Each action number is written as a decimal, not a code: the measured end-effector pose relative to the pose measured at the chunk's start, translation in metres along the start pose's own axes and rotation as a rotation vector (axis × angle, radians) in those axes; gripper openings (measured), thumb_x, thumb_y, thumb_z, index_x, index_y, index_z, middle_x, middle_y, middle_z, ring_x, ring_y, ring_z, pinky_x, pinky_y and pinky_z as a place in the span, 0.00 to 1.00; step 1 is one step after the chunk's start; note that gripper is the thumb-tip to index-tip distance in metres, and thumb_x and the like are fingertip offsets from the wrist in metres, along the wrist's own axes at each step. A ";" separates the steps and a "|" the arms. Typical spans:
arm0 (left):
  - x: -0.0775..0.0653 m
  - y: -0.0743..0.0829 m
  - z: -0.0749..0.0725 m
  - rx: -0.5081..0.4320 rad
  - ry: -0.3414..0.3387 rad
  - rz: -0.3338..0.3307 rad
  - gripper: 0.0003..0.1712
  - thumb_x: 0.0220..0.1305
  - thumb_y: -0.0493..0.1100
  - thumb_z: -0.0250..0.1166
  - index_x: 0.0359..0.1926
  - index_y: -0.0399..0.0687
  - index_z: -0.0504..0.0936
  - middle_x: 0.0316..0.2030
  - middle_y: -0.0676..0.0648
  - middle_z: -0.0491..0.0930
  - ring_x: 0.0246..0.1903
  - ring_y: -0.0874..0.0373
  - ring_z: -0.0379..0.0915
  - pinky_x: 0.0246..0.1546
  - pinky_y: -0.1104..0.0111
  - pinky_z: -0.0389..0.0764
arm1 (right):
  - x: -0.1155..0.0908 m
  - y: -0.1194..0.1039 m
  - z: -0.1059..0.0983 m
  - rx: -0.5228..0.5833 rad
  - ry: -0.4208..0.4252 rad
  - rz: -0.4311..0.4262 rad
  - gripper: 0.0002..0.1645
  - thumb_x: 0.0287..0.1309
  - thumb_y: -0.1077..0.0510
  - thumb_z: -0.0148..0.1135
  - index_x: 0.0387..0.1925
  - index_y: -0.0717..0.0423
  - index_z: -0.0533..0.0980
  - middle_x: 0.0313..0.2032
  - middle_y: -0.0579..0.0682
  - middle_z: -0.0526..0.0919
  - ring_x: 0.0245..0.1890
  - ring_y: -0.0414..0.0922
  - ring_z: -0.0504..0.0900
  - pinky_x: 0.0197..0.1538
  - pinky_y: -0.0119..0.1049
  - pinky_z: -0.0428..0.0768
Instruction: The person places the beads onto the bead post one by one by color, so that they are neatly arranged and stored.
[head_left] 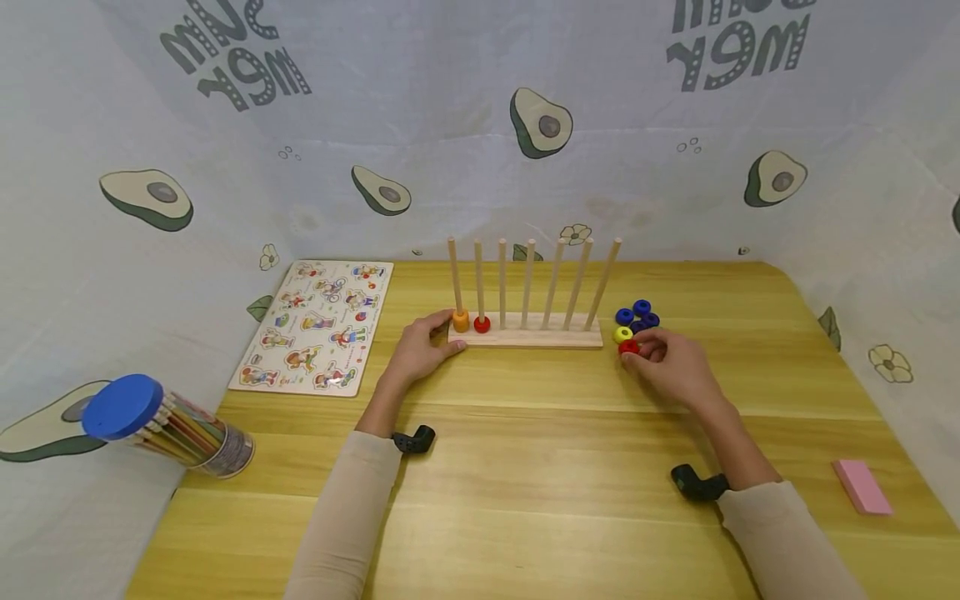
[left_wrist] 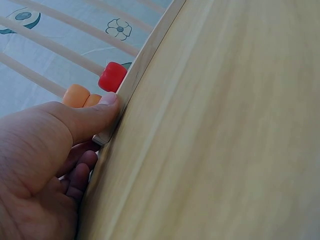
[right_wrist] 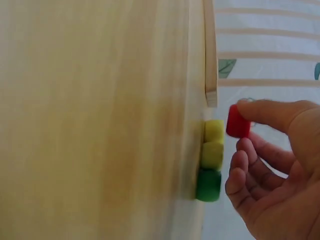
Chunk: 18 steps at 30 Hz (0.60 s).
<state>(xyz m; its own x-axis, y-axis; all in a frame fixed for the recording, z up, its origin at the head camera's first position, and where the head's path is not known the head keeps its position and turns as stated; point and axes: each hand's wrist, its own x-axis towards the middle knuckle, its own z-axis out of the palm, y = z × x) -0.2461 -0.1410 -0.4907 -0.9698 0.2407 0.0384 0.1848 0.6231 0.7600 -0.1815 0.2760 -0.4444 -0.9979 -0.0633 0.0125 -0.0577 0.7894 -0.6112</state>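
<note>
At the far left of the frame stood a blue-lidded tub of pencils (head_left: 187,429), its long axis slanting from upper left to lower right. Next, left of centre, lay a picture board (head_left: 311,321), longer up the frame than across. My left hand (head_left: 420,348) gripped the left end of the wooden peg rack (head_left: 525,338), thumb along its front edge. The rack sat at mid-frame on the table (head_left: 525,483), its long axis running left to right, its seven pegs pointing to the top of the frame, the rightmost ones leaning right. Orange beads (head_left: 461,322) sat low on the leftmost peg, a single red bead (head_left: 482,325) on the second.

Just right of the rack, a yellow bead (head_left: 623,334) and a cluster of blue beads (head_left: 642,307) lay close together; my right wrist view also showed a green bead (right_wrist: 208,185). There my right hand (head_left: 675,367) pinched another red bead (right_wrist: 238,121) between thumb and fingers; I could not tell which way its hole faced. At the lower right lay a pink block (head_left: 862,487), slanting down to the right.
</note>
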 end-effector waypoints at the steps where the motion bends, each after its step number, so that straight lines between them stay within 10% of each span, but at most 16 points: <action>1: 0.000 0.000 0.000 -0.003 0.000 -0.001 0.40 0.65 0.54 0.73 0.74 0.51 0.72 0.72 0.44 0.72 0.73 0.45 0.67 0.74 0.52 0.67 | -0.001 -0.001 -0.002 0.010 0.012 -0.001 0.27 0.67 0.48 0.69 0.55 0.66 0.79 0.41 0.60 0.83 0.38 0.51 0.79 0.34 0.31 0.76; 9: 0.000 0.000 0.000 -0.005 0.001 -0.002 0.40 0.65 0.54 0.73 0.75 0.50 0.71 0.72 0.44 0.72 0.73 0.45 0.66 0.75 0.52 0.67 | -0.001 -0.024 -0.023 0.087 0.128 -0.090 0.25 0.69 0.50 0.67 0.57 0.65 0.77 0.46 0.64 0.84 0.43 0.51 0.81 0.38 0.14 0.73; 18: -0.001 0.000 0.000 -0.009 -0.004 0.003 0.41 0.65 0.54 0.73 0.75 0.49 0.70 0.73 0.44 0.71 0.74 0.46 0.65 0.75 0.53 0.67 | -0.003 -0.064 -0.036 0.191 0.215 -0.113 0.23 0.67 0.49 0.68 0.58 0.55 0.80 0.44 0.54 0.83 0.37 0.40 0.77 0.37 0.19 0.75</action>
<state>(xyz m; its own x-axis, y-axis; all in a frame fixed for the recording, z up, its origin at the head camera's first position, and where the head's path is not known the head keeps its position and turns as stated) -0.2457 -0.1412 -0.4906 -0.9686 0.2455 0.0385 0.1865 0.6157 0.7656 -0.1756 0.2478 -0.3764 -0.9699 0.0032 0.2437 -0.1823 0.6540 -0.7342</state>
